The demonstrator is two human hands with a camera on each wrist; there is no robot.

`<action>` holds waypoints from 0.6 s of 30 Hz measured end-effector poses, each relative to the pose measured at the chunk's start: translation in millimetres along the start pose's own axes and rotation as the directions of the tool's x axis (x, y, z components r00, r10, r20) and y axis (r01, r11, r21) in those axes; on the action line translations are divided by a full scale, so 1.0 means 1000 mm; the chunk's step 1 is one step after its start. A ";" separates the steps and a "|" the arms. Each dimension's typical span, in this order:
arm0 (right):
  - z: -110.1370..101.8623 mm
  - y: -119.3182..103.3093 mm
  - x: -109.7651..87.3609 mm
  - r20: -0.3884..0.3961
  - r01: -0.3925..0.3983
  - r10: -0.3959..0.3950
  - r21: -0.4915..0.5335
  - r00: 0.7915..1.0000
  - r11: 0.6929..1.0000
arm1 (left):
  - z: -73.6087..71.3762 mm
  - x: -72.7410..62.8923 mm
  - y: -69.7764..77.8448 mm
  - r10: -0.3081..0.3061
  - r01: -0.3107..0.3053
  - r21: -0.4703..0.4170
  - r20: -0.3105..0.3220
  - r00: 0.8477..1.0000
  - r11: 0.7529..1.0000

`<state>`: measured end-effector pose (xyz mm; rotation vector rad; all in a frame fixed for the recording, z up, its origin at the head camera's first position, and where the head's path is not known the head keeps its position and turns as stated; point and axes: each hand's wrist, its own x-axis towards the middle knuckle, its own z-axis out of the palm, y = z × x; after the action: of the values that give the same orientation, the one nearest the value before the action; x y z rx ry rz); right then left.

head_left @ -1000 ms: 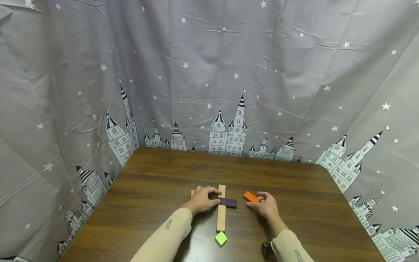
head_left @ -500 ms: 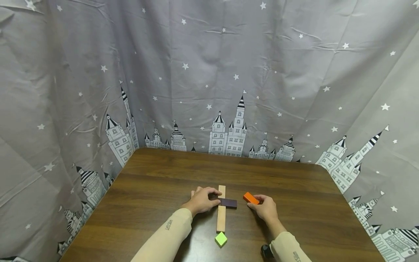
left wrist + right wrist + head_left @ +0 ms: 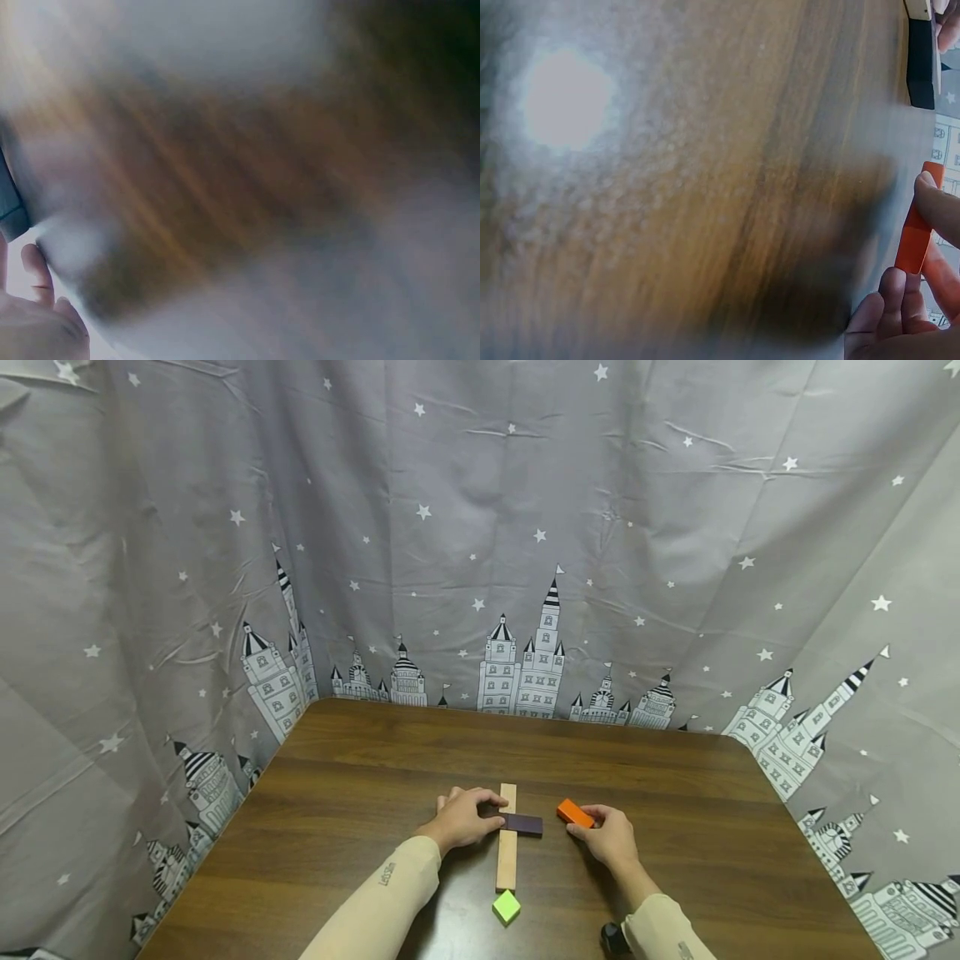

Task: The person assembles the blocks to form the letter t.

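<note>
In the head view, a dark purple wooden block point(image 3: 527, 825) lies crosswise over or between two pale wooden blocks; which of these I cannot tell. The far pale block point(image 3: 508, 795) and the near pale block point(image 3: 507, 860) line up. My left hand point(image 3: 459, 820) pinches the purple block's left end between thumb and fingers. To the right, my right hand point(image 3: 611, 842) grips an orange block point(image 3: 575, 813) by its near right end, apart from the other blocks. The right wrist view shows this orange block point(image 3: 915, 236) between thumb and fingers.
A bright green block point(image 3: 506, 907), turned like a diamond, sits at the near end of the pale block. The brown wooden table point(image 3: 360, 760) reaches back to a grey curtain point(image 3: 450, 527) printed with castles. A black wrist device point(image 3: 613, 935) shows by the right sleeve.
My right hand's fingers have shifted slightly on the orange block, which has barely moved. My left hand and the other blocks have stayed in place.
</note>
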<state>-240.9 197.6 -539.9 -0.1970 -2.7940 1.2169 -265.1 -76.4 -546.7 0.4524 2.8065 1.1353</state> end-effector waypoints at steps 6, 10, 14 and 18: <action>-0.002 0.001 -0.002 0.018 -0.007 0.006 0.012 1.000 1.000 | 0.000 0.000 0.001 0.000 0.000 -0.007 0.002 1.000 1.000; -0.005 0.002 -0.006 0.033 0.007 -0.008 0.009 0.999 1.000 | 0.000 0.000 0.001 0.003 -0.003 -0.003 0.009 1.000 1.000; -0.008 0.003 -0.009 0.044 0.035 -0.036 0.014 0.998 0.999 | -0.001 -0.001 0.001 0.010 -0.010 0.008 0.009 1.000 1.000; -0.010 0.005 -0.014 0.065 0.051 -0.053 0.023 0.996 0.998 | -0.002 -0.002 0.003 0.011 -0.011 0.013 0.010 1.000 1.000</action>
<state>-224.9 206.2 -536.9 -0.0837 -2.8211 1.2638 -262.5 -76.1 -543.1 0.4746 2.8075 1.1147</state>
